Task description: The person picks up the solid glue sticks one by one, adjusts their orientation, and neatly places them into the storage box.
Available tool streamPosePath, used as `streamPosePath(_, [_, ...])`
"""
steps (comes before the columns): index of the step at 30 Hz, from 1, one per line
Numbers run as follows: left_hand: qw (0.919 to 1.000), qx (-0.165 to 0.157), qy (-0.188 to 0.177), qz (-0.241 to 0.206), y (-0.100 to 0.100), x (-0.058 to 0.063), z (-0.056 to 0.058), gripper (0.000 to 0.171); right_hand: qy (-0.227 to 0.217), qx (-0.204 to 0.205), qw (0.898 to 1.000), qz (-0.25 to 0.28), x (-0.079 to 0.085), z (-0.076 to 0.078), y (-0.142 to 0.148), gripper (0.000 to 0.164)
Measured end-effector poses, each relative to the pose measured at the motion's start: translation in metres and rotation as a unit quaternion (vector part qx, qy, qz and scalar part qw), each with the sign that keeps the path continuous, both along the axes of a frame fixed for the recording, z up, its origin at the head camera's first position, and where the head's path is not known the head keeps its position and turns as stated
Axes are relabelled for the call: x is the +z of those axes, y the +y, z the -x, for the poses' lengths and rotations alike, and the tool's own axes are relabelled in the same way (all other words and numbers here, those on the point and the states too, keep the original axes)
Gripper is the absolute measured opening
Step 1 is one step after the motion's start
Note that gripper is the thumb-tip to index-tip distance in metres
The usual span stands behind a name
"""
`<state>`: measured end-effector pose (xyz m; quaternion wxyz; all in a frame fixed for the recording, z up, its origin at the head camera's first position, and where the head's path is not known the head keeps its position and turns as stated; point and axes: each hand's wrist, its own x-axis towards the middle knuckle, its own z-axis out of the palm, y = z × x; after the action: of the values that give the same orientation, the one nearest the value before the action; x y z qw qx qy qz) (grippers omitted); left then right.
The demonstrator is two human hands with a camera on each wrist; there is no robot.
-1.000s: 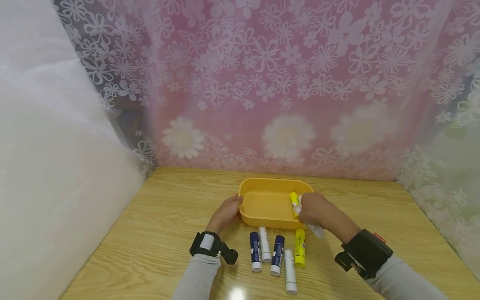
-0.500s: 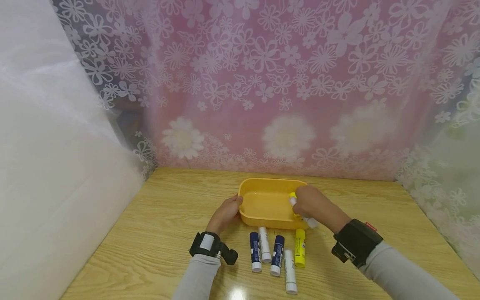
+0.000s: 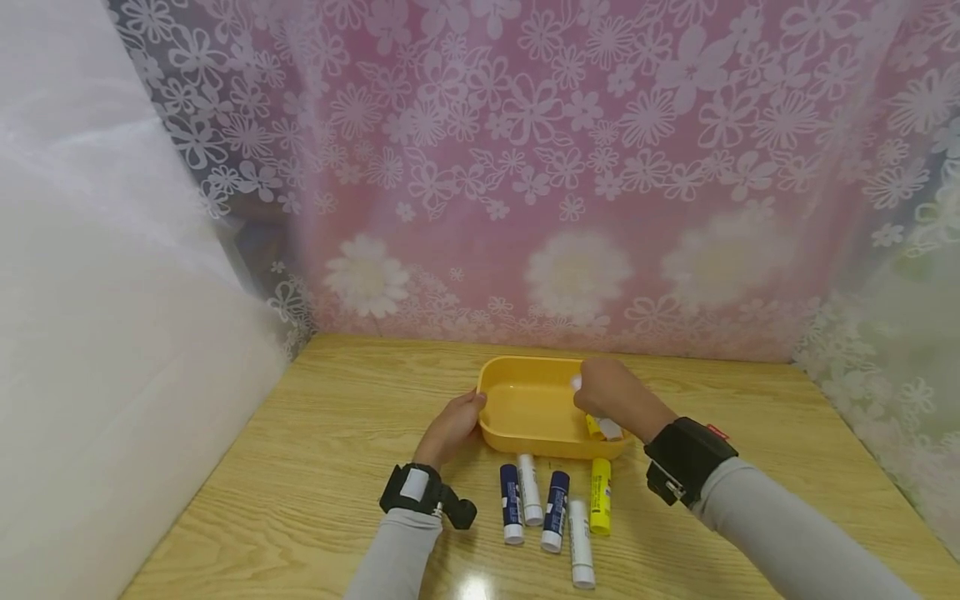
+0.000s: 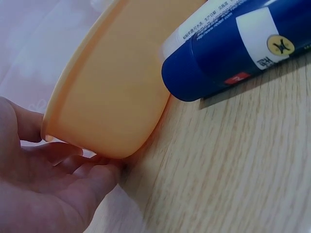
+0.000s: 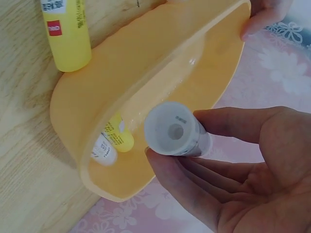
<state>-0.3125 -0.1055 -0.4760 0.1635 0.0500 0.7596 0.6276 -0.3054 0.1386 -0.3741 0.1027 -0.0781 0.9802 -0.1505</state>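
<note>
My left hand (image 3: 452,427) grips the left end of a yellow plastic tray (image 3: 510,442), thumb at its rim and fingers low against the outer wall in the left wrist view. Over the tray's right end, my right hand (image 3: 618,396) pinches a white glue stick (image 5: 175,131) between thumb and fingers. Its hollow round end faces the right wrist camera. Inside the tray lie a yellow glue stick (image 5: 119,133) and another white glue stick (image 5: 103,150), side by side; my right hand partly hides them from the head view.
Before the tray lie two dark blue glue sticks (image 3: 511,504), (image 4: 233,53) two white glue sticks (image 3: 581,546) and a yellow glue stick (image 3: 601,497) on the wooden table (image 3: 337,400). Floral translucent curtains (image 3: 465,208) hang behind and at the sides.
My right hand has moved left and slightly away from me with the white glue stick, farther over the tray. My left hand, the tray and the sticks on the table stay put.
</note>
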Motion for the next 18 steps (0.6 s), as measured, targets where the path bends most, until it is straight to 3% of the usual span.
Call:
streamPosePath(5, [1.0000,0.002,-0.001,0.001,0.000,0.000,0.000,0.052,0.007,0.005,1.000,0.023,0.001,0.006,-0.001,0.024])
streamPosePath(18, [0.9999,0.005,-0.011,-0.001,0.001,0.001,0.001,0.052,0.003,-0.032,0.999,0.026,0.003,0.016,-0.005,0.018])
